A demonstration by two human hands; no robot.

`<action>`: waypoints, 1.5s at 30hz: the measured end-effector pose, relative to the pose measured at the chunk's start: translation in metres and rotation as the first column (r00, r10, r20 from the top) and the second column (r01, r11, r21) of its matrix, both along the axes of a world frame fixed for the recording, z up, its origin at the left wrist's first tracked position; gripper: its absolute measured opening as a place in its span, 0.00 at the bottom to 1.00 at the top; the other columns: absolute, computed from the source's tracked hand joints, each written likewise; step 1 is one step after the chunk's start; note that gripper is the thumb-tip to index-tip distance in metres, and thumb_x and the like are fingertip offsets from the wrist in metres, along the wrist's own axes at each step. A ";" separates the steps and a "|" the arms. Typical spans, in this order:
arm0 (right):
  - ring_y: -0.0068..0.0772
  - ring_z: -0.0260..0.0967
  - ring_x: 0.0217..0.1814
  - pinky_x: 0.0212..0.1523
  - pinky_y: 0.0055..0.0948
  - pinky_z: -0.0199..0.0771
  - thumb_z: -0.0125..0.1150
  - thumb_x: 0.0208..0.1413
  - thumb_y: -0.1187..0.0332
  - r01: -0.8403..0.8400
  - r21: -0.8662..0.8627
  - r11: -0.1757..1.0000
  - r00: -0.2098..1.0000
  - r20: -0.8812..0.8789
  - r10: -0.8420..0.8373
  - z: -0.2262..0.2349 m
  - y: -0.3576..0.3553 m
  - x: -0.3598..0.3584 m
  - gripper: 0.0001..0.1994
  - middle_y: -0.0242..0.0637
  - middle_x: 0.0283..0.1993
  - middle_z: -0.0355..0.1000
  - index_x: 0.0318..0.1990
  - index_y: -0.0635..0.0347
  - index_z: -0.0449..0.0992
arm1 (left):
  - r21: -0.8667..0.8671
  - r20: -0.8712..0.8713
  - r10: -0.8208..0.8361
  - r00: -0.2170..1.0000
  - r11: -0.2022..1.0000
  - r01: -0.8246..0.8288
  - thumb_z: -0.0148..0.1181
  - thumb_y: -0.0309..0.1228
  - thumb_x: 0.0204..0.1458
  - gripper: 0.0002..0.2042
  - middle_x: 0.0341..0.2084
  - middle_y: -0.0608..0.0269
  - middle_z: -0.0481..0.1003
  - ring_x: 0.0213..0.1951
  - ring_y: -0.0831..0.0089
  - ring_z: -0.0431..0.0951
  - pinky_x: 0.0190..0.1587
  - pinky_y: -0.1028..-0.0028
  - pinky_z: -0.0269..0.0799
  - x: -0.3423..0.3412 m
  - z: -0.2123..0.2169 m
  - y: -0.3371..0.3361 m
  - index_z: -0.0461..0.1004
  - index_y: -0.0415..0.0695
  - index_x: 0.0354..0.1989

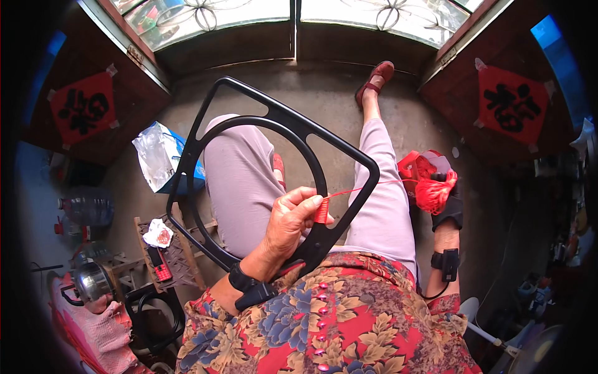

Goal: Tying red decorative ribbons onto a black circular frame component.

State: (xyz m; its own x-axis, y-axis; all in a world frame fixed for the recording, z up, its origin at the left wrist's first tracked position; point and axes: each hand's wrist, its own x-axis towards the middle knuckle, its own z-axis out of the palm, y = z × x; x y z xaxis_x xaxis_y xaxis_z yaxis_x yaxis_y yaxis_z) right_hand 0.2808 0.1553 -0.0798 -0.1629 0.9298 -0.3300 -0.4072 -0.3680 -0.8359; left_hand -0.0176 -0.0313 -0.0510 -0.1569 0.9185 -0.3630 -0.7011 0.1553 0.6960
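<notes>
Left hand [291, 219] closed, pinching red cord wrap [322, 210] on black frame [274, 124]; the taut cord [374, 186] runs rightward to the spool [433, 190] gripped in right hand [447, 209].

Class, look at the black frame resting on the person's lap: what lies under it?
Under the black frame show the person's legs in pale trousers and bare concrete floor. The left hand covers the frame's lower edge where red thread is wound; what lies beneath there is hidden.

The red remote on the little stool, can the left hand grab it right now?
Probably not at once. The left hand is pinching red cord against the black frame on the lap. The red remote lies lower left, nothing covering it, so letting go first would likely do.
</notes>
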 end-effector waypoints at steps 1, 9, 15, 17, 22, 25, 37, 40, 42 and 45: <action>0.23 0.69 0.36 0.41 0.26 0.71 0.59 0.55 0.62 -0.039 0.041 0.998 0.985 0.169 0.032 -0.008 0.007 0.002 0.15 0.32 0.37 0.72 0.44 0.63 0.71 | -0.002 -0.004 0.016 1.000 1.000 -0.016 0.53 0.28 0.56 0.06 0.25 0.62 0.74 0.27 0.70 0.79 0.34 0.72 0.78 -0.001 0.002 -0.003 0.70 0.39 0.35; 0.21 0.69 0.41 0.44 0.22 0.70 0.63 0.49 0.73 -0.237 0.402 0.884 0.896 0.443 0.039 -0.009 -0.009 -0.129 0.14 0.32 0.40 0.73 0.45 0.64 0.73 | -0.131 -0.140 -0.138 0.980 0.984 0.120 0.53 0.29 0.56 0.05 0.24 0.64 0.75 0.27 0.74 0.79 0.29 0.79 0.77 -0.005 0.020 0.001 0.69 0.41 0.37; 0.24 0.67 0.50 0.52 0.22 0.67 0.60 0.52 0.71 -0.438 0.612 0.658 0.726 -0.191 0.660 -0.014 -0.059 -0.196 0.25 0.40 0.51 0.68 0.58 0.65 0.62 | -0.092 0.080 -0.163 0.983 0.981 0.170 0.52 0.29 0.56 0.08 0.24 0.59 0.75 0.27 0.72 0.78 0.32 0.74 0.76 0.001 0.006 0.000 0.70 0.38 0.40; 0.27 0.68 0.48 0.51 0.25 0.69 0.57 0.55 0.66 -0.544 0.325 0.773 0.757 -0.207 0.620 -0.049 -0.060 -0.192 0.21 0.40 0.50 0.69 0.55 0.65 0.65 | -0.121 0.063 -0.071 0.995 0.990 0.078 0.53 0.30 0.56 0.11 0.27 0.57 0.75 0.29 0.70 0.78 0.35 0.72 0.75 0.011 0.007 -0.002 0.69 0.38 0.44; 0.31 0.69 0.48 0.51 0.28 0.70 0.53 0.58 0.59 -0.798 -0.058 0.599 0.465 -0.692 0.553 0.012 -0.063 -0.188 0.23 0.41 0.51 0.68 0.56 0.65 0.64 | 0.020 0.048 0.018 0.999 1.000 -0.019 0.59 0.32 0.52 0.16 0.36 0.62 0.75 0.34 0.73 0.77 0.38 0.74 0.74 0.013 -0.005 -0.005 0.69 0.39 0.47; 0.33 0.65 0.43 0.45 0.34 0.68 0.58 0.53 0.52 -0.835 0.051 0.547 0.418 -0.589 0.692 0.010 -0.061 -0.182 0.40 0.36 0.38 0.66 0.65 0.63 0.45 | 0.041 0.007 -0.077 0.997 0.996 0.076 0.60 0.31 0.52 0.15 0.34 0.65 0.75 0.34 0.77 0.76 0.36 0.77 0.73 0.008 -0.008 -0.007 0.69 0.40 0.47; 0.25 0.69 0.46 0.48 0.25 0.71 0.52 0.57 0.71 -0.493 -0.172 0.853 0.811 -0.446 0.379 -0.020 -0.046 -0.106 0.12 0.35 0.45 0.71 0.47 0.62 0.69 | -0.073 -0.028 -0.109 0.994 0.992 0.107 0.53 0.32 0.56 0.08 0.23 0.64 0.76 0.26 0.77 0.78 0.31 0.82 0.74 -0.004 0.004 -0.008 0.72 0.39 0.33; 0.29 0.70 0.44 0.46 0.27 0.72 0.50 0.58 0.70 -0.199 -0.018 0.980 0.964 -0.183 0.193 -0.007 -0.051 -0.067 0.11 0.37 0.44 0.72 0.48 0.62 0.69 | -0.069 0.013 -0.089 0.996 0.994 0.090 0.53 0.31 0.56 0.08 0.25 0.64 0.75 0.27 0.76 0.78 0.32 0.80 0.75 -0.005 0.003 -0.008 0.72 0.39 0.34; 0.29 0.70 0.44 0.45 0.28 0.72 0.50 0.58 0.69 -0.254 -0.029 0.967 0.881 -0.420 0.219 -0.003 -0.046 -0.035 0.12 0.36 0.44 0.72 0.48 0.62 0.69 | -0.052 -0.018 -0.097 0.995 0.994 0.096 0.53 0.31 0.56 0.08 0.25 0.64 0.75 0.28 0.75 0.78 0.33 0.78 0.76 -0.005 0.000 -0.008 0.71 0.38 0.35; 0.29 0.70 0.43 0.45 0.28 0.72 0.50 0.58 0.67 -0.287 0.017 0.958 0.814 -0.523 0.254 0.001 -0.041 0.004 0.13 0.36 0.44 0.72 0.49 0.62 0.68 | -0.052 0.034 -0.062 0.998 0.997 0.063 0.53 0.31 0.57 0.07 0.26 0.65 0.74 0.28 0.75 0.78 0.34 0.77 0.77 -0.004 0.004 -0.010 0.71 0.39 0.36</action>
State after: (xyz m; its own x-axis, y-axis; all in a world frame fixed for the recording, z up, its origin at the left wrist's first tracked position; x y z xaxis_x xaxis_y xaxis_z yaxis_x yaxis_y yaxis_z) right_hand 0.2850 0.1141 -0.0787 -0.5664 0.8042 -0.1804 -0.6476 -0.5697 -0.5060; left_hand -0.0214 -0.0417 -0.0466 -0.0870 0.9056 -0.4151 -0.7111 0.2354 0.6625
